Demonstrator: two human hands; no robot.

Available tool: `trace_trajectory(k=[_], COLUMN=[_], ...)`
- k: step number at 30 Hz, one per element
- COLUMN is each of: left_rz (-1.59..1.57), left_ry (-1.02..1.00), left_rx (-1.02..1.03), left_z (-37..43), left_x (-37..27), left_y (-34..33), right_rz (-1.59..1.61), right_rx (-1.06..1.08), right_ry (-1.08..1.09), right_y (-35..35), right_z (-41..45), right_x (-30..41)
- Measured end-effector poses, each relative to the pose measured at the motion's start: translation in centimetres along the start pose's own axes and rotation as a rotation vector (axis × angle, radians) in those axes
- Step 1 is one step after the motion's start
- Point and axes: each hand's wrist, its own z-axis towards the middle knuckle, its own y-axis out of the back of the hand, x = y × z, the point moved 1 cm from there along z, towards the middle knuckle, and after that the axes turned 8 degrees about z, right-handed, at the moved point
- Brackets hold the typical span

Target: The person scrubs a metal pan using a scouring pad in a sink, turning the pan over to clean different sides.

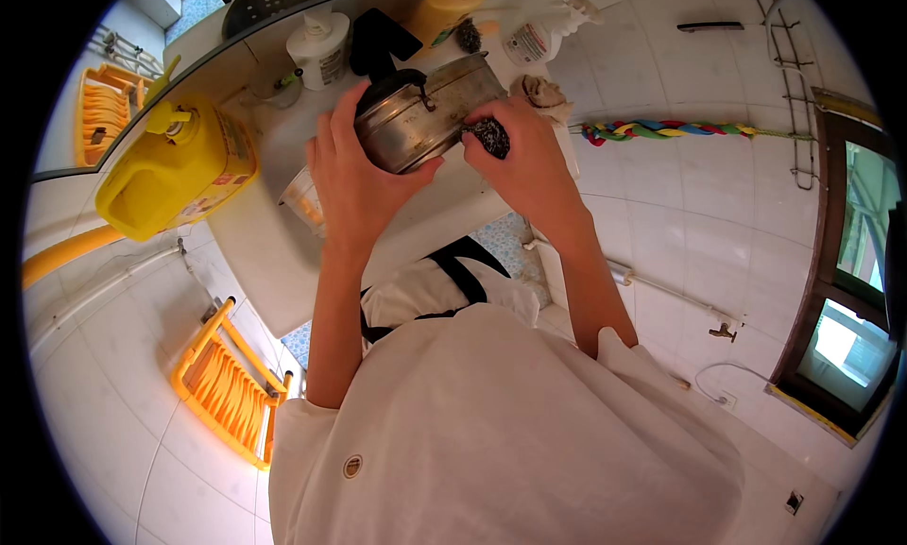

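My left hand (358, 169) grips a stainless steel pot (414, 123) by its side, thumb along the lower edge. The pot is tipped on its side and has brownish marks on its metal wall. A dark fitting shows at its upper left, partly behind my fingers. My right hand (528, 159) pinches a steel wool scrubber (490, 138) close against the pot's right end. Both hands are over a white washbasin (425, 215). Behind the pot stands a black faucet (379, 42). Below my left hand, a clear plastic tub (306, 199) is partly hidden.
A yellow jug (177, 166) stands on the left. Along the back are a white pump bottle (319, 49), a yellow pump bottle (450, 10), another steel scrubber (468, 35) and a white spray bottle (535, 42). A crumpled cloth (542, 91) lies at the right rim, near a braided rope (666, 130).
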Motion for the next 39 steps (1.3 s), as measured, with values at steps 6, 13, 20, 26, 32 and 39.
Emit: trace_trajectory(k=[6,13,20,26,32,39], left_rz=[0.013,0.009,-0.01,-0.031,-0.015,-0.011], left_ry=[-0.072,-0.044,-0.058,-0.027,-0.022,-0.067], left_rx=[0.018,-0.018,0.031,0.021,0.008,0.035], left_z=[-0.1,-0.2,-0.2,-0.3,-0.1,-0.5], left_x=[-0.3,-0.4,-0.5,0.3,0.9,1.1], left_y=[0.0,-0.1,-0.4,0.1,0.9,1.1], right_rz=[-0.086,-0.25,-0.117,-0.043,-0.067,-0.086], right_rx=[-0.063,-0.159,-0.126,-0.024,-0.08,-0.009], right_ry=[0.099,0.162,0.182,0.223,0.134,0.29], right_y=[-2.1,-2.4,-2.4,-2.5,-1.2,-2.5], right_z=[0.9,1.7,1.3,-0.2,1.4,3.6], right_x=[-0.8,-2.1,-1.9,0.0,-1.6,-2.1])
